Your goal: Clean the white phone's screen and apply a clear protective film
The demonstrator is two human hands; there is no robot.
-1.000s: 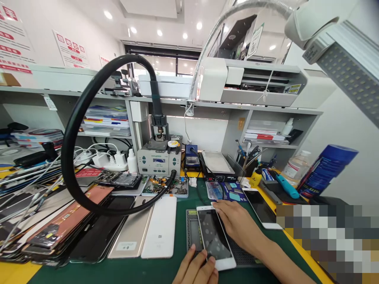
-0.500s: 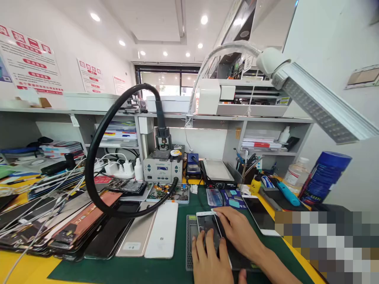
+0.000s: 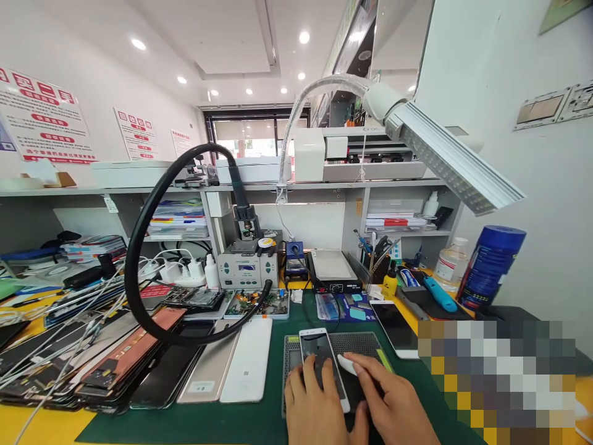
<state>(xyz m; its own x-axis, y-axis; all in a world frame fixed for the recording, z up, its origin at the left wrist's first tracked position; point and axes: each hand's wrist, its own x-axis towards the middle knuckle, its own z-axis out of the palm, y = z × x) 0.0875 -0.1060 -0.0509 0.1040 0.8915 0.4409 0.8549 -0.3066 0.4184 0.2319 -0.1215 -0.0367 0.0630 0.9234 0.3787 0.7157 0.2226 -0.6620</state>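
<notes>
A white-framed phone [image 3: 319, 341] lies face up, its dark screen showing, on a grey perforated mat [image 3: 354, 341]. My left hand [image 3: 310, 402] rests on the phone's lower part with fingers spread over the screen; the thumb is at the lower right. Beside the phone's right edge, my right hand [image 3: 393, 395] is closed in a pinch on a small white piece [image 3: 346, 364]. Its rounded tip points at the phone's side; I cannot tell its exact kind. Dark material [image 3: 353, 389] shows between the phone and my right hand.
Another white-framed phone [image 3: 396, 330] lies at right. Left stand a white phone back [image 3: 248, 364], a gold one [image 3: 208, 371] and stacked phone parts [image 3: 134, 352]. A thick black hose [image 3: 134, 247] loops before the grey station [image 3: 248, 272]. A lamp [image 3: 458, 161] hangs overhead.
My right hand has moved from the phone's top edge down along its right side, with the white piece in its fingers. My left hand stays on the screen. The camera view has shifted slightly.
</notes>
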